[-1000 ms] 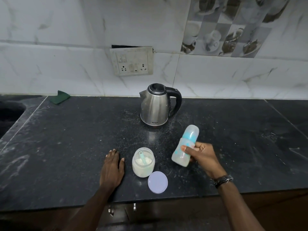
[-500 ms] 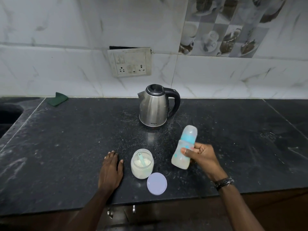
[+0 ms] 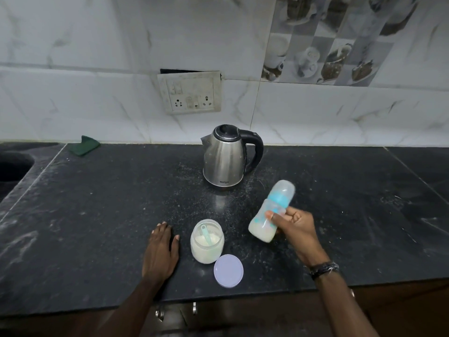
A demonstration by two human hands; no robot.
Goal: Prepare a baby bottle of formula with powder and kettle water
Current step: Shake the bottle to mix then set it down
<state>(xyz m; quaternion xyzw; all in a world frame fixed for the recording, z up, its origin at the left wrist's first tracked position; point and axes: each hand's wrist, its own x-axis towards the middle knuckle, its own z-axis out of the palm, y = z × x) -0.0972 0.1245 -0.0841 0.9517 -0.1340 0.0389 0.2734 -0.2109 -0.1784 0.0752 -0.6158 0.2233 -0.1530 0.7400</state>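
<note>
Lettering low on the steel kettle (image 3: 224,159) seems to read "MILTON", though it is small. It stands at the back of the dark bench (image 3: 97,215) with its black handle to the right. In front of it, the right hand (image 3: 295,224) has its grip closed round a capped baby bottle (image 3: 269,214), tilted, with milky liquid in its base. The left hand (image 3: 160,251) lies flat, fingers straight, beside the open powder jar (image 3: 207,242), a scoop (image 3: 206,235) inside it. The jar's lid (image 3: 228,271) lies just beside.
</note>
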